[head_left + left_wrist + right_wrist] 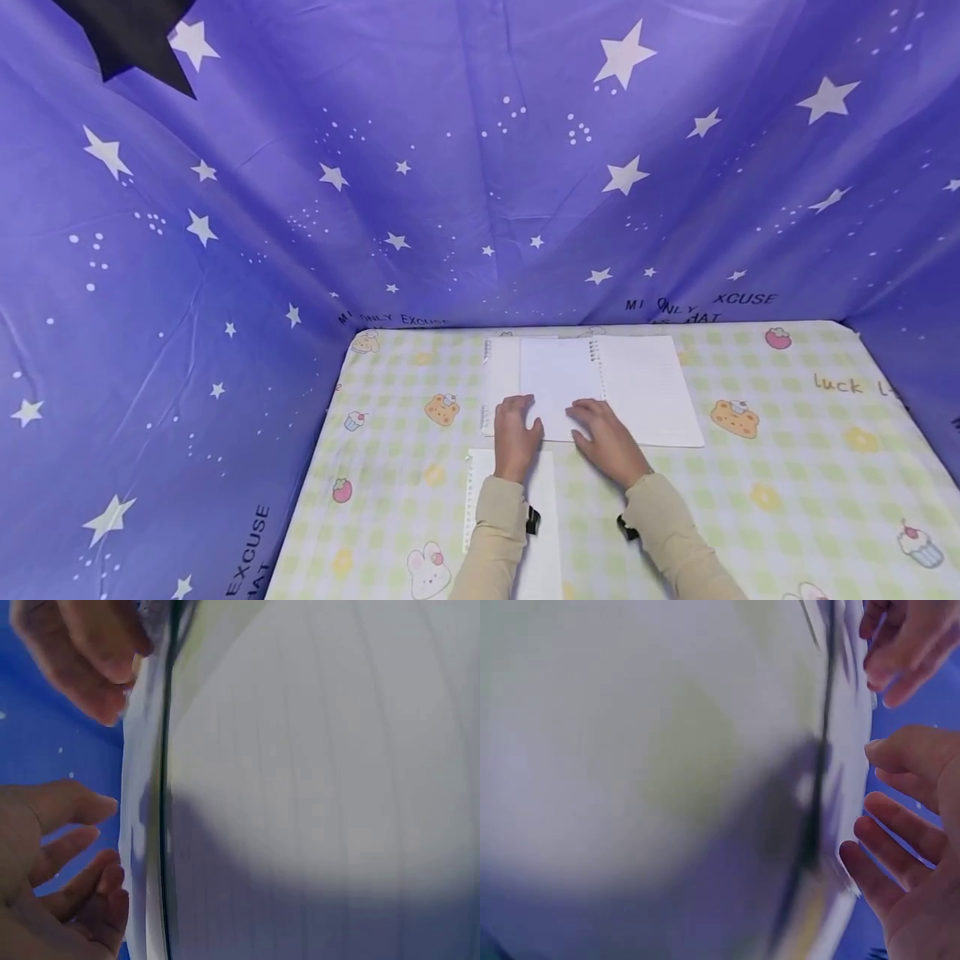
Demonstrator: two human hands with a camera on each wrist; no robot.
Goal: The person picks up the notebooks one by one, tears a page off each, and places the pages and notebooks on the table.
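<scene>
A spiral-bound notebook point(652, 392) lies spread on the table, its lined right page showing. Over its left side is a bluish-white sheet point(558, 367), with a second wire binding at the far left edge. My left hand point(516, 437) rests at the sheet's lower left, fingers loosely bent. At the lower right, my right hand point(609, 442) has its fingertips on or just over the paper; contact is hard to tell. Both hands appear relaxed in the wrist views, with nothing visible between the fingers. Under my left forearm lies a lined loose page point(546, 500) with a perforated edge.
A green-and-white checked cloth point(810, 483) with cartoon prints covers the table. Purple star-patterned curtains point(450, 208) hang behind and at the sides. A black star shape point(138, 42) shows at the top left. Each sleeve carries a small black strap piece point(627, 528).
</scene>
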